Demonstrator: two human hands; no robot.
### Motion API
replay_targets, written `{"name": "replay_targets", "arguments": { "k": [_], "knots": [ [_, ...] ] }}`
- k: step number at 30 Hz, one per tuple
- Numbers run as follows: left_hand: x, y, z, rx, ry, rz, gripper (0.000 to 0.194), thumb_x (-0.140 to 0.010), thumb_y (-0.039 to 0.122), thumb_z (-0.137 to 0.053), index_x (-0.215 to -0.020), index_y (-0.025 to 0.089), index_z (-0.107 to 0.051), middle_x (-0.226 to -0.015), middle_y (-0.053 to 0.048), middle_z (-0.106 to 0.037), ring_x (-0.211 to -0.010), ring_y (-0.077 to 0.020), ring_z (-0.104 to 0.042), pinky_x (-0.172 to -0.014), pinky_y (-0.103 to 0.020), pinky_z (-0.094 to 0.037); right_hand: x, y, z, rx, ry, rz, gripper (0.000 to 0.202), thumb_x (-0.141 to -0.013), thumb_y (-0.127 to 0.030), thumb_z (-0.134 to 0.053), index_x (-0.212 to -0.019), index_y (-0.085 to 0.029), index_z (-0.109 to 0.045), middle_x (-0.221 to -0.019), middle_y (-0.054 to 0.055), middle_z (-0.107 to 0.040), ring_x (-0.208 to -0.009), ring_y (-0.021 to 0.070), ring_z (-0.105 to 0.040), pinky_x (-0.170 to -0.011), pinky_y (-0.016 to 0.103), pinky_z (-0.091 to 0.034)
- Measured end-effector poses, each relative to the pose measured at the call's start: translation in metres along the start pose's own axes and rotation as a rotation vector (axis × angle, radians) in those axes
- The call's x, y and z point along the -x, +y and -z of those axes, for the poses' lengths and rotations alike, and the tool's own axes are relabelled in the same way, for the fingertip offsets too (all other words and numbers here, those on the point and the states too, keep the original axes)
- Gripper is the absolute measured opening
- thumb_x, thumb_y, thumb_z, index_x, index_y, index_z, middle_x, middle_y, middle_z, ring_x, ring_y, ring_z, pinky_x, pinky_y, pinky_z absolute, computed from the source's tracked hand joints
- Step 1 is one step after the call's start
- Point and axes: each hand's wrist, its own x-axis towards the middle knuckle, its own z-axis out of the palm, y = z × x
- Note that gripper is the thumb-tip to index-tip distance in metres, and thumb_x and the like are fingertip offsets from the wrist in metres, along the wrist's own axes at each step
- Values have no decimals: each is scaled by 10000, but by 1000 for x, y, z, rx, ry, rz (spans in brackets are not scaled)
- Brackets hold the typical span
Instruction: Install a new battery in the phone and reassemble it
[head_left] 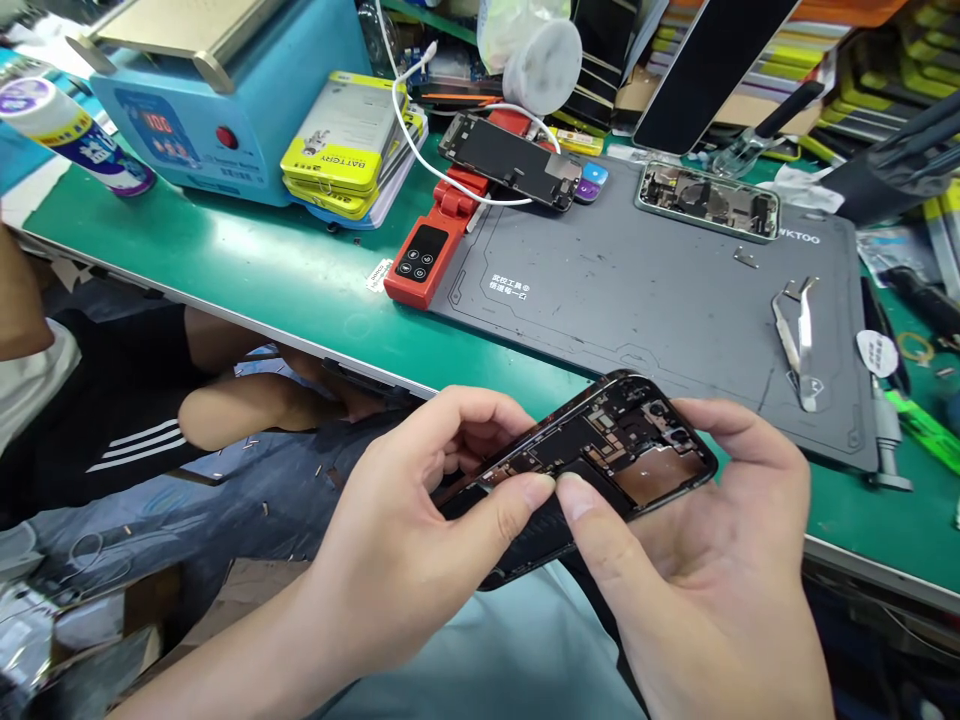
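With right hand (712, 580) and left hand (397, 550) both half-curled, gripping an opened dark phone (600, 450) by its edges and resting two thumb tips side by side over its interior, in front of a green worktop (315, 270). Reading "BATTERY" on yellow boxes (334, 135) beyond the left hand, "100" in red digits on a blue machine (225, 150) farther left, and "WKTOO" beyond the right hand on a dark grey mat (600, 290). Seeing tweezers (805, 340) on that mat near the right hand, and a second opened phone (709, 200) farther beyond. Noting, left of the left hand, a seated person (142, 430) in striped shorts above a littered floor (300, 500).
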Motion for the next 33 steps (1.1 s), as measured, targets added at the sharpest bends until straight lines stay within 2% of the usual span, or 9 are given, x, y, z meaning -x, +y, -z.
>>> {"name": "replay_targets", "arguments": {
  "k": [6, 10, 13, 15, 17, 22, 28, 30, 33],
  "knots": [
    [-2, 2, -7, -15, 10, -16, 211, -962, 129, -836, -1058, 308, -779, -996, 93, -825, -889, -91, -773, -805, -153, -608, -1, 3, 2, 22, 11, 10, 651, -919, -423, -942, -1408, -382, -514, -1065, 37, -804, -871, 296, -805, -663, 423, -675],
    [-5, 1, 1, 18, -50, 34, 191, -976, 169, -854, -1084, 310, -783, -1004, 76, -827, -901, -109, -780, -821, -172, -613, -2, 6, 1, -100, 40, -28, 672, -881, -444, -985, -1382, -401, -539, -1120, 27, -807, -919, 269, -806, -720, 399, -707],
    [-3, 0, 14, 69, -110, 103, 238, -1003, 302, -887, -1223, 352, -810, -1178, 39, -846, -1123, -147, -795, -963, -183, -616, -5, 7, 0, -206, 95, -115, 706, -827, -452, -1035, -1355, -414, -568, -1166, 5, -811, -926, 224, -812, -748, 342, -727],
    [2, -3, 18, 163, -99, 155, 333, -1007, 443, -889, -1317, 358, -803, -1301, -4, -836, -1241, -192, -779, -1017, -213, -617, -8, 5, 0, -275, 151, -164, 755, -787, -446, -1060, -1353, -404, -562, -1199, 18, -824, -1030, 260, -830, -827, 384, -748],
    [10, -9, 13, 321, -65, 220, 425, -982, 542, -892, -1336, 329, -793, -1291, -46, -840, -1206, -236, -794, -975, -258, -646, -10, 4, 1, -336, 202, -190, 787, -759, -433, -1069, -1349, -387, -549, -1242, 49, -833, -1155, 327, -823, -897, 467, -755],
    [26, -31, -19, 466, 62, 276, 494, -874, 436, -1006, -1297, 283, -803, -1327, -78, -849, -1254, -286, -798, -1083, -367, -654, -15, 7, 9, -383, 253, -229, 837, -709, -443, -1083, -1353, -378, -553, -1338, 91, -821, -1223, 389, -809, -899, 528, -757],
    [7, -36, -22, 346, 271, 199, 337, -1060, 466, -817, -1328, 266, -778, -1431, -62, -818, -1314, -267, -781, -1135, -370, -646, -8, 7, 12, -434, 87, -328, 845, -837, -515, -989, -1502, -414, -477, -1489, 113, -759, -1329, 409, -765, -995, 619, -709],
    [-7, -27, -20, 362, 270, 158, 382, -1055, 427, -831, -1392, 271, -741, -1455, -59, -808, -1363, -264, -762, -1149, -373, -645, -5, 7, 14, -423, 37, -330, 737, -910, -542, -901, -1524, -397, -520, -1534, 108, -733, -1362, 388, -749, -1064, 613, -675],
    [-28, -12, -25, 411, 196, 172, 495, -978, 386, -922, -1404, 254, -708, -1380, -66, -838, -1224, -253, -826, -996, -348, -718, -11, 14, 32, -222, 18, -202, 490, -1053, -544, -727, -1503, -383, -617, -1442, 100, -784, -1243, 337, -810, -1060, 574, -672]
  ]
}}
